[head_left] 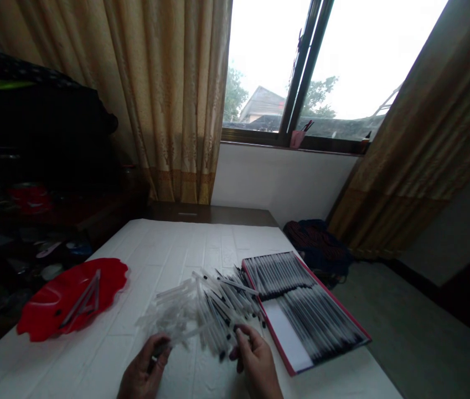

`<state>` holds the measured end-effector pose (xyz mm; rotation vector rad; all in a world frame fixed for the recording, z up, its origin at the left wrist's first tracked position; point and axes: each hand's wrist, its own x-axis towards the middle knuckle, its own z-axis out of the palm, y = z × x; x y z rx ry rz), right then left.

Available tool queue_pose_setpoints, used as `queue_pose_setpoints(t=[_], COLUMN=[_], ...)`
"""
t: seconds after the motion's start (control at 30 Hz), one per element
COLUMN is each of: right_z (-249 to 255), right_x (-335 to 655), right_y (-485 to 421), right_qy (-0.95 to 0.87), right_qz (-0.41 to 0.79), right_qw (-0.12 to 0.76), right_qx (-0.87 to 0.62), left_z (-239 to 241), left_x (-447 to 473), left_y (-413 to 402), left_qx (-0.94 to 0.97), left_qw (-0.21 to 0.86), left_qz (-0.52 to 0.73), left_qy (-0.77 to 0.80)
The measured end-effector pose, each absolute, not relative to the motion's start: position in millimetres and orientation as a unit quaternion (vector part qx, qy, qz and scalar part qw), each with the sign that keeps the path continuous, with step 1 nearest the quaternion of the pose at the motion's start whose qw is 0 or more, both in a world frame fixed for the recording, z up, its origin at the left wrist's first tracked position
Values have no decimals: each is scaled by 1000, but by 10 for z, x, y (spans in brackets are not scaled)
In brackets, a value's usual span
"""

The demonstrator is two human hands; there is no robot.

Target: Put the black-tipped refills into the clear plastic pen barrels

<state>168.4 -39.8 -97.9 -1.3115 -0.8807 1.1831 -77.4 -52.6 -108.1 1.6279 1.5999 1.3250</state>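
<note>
A loose heap of clear-barrelled pens (pixel 205 307) lies in the middle of the white table (pixel 164 249). My left hand (pixel 143 371) is at the near edge, fingers curled round a clear pen barrel (pixel 179 337) that points right into the heap. My right hand (pixel 255 363) is beside it, fingers bent and pinched on a pen at the heap's near side. To the right lies a flat red-edged tray (pixel 290 346) filled with rows of pens laid side by side.
A red wavy-edged plate (pixel 52 310) with a few pens on it sits at the left of the table. Dark clutter fills the left side. Curtains and a window stand behind; a dark bag (pixel 318 244) lies on the floor right.
</note>
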Motion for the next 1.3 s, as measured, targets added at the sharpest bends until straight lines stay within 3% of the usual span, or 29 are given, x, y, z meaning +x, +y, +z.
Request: queue_pose_setpoints(t=[0.17,0.33,0.57,0.9,1.13,1.3], right_z=[-893,-818,-887,-689,-817,-992], right_x=[1457,1384,1477,1840,2100,1887], right_y=[-429,-450,-534,-633,-455,-358], right_qy=[-339,-311,-375,-420,-477,-571], right_qz=[624,654,599,396,357,201], right_qw=[517,499,537,638,580,533], right_qx=[-478,-476,-461,-510,-556,-592], left_z=[-1007,-1047,-1017,-897,-1019,-855], left_x=[-702,-707,-682,-829,-705,-739], left_y=[-572,-586,-566,-445,-381,-359], left_qx=[669,706,695,605,621,675], left_qw=[243,219,355,504,368,164], left_qz=[439,422,351,346,419,418], left_qy=[548,525,517,510,551,586])
